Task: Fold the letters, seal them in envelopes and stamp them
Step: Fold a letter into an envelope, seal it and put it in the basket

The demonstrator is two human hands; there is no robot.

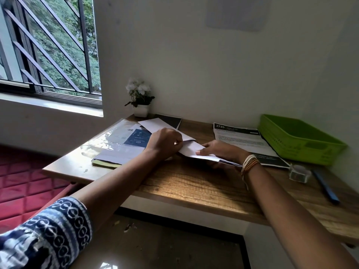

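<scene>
Both hands hold the white envelope over the bench — left hand pinching, right hand pressing flat — so keep edges square while sealing.

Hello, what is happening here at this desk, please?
A person sits at a wooden desk and works on a white envelope with both hands. The left hand pinches its upper part, and the right hand holds down its lower part. A printed letter lies flat and unfolded beside a green tray. No stamp is visible on the envelope.
</scene>
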